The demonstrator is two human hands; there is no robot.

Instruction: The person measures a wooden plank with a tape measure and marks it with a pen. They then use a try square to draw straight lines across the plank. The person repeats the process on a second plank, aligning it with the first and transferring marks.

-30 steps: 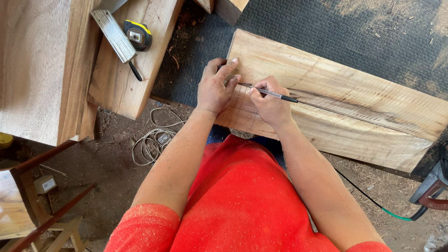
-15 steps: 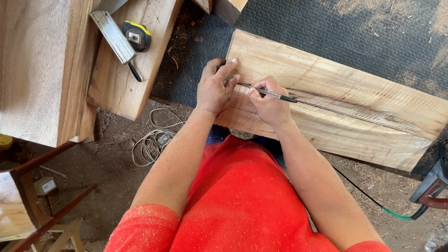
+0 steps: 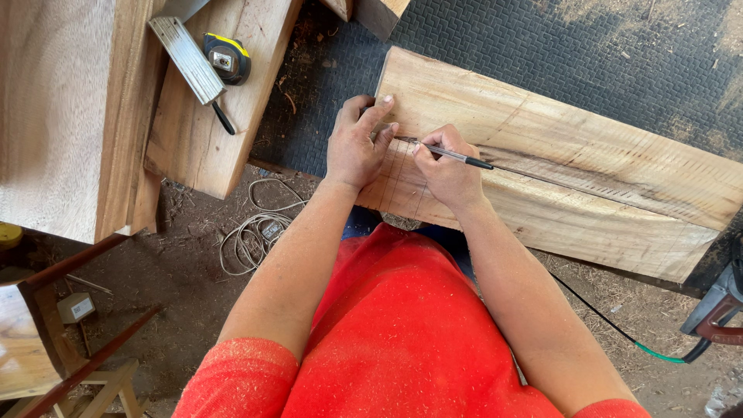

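Note:
A long pale wooden plank [image 3: 588, 162] lies across a dark textured mat. My left hand [image 3: 357, 142] rests flat on the plank's left end, fingers pressing something small that the hand mostly hides. My right hand [image 3: 447, 172] grips a slim pen [image 3: 457, 156] with a dark cap end, its tip touching the wood beside my left fingers. Faint pencil lines run across the plank under my hands.
A yellow and black tape measure [image 3: 226, 57] and a metal square [image 3: 190, 63] lie on a second board [image 3: 209, 131] at the upper left. A thick timber block [image 3: 62, 116] stands at far left. A coil of cord [image 3: 251, 232] lies on the dirt floor. A power tool [image 3: 720, 310] sits at the right edge.

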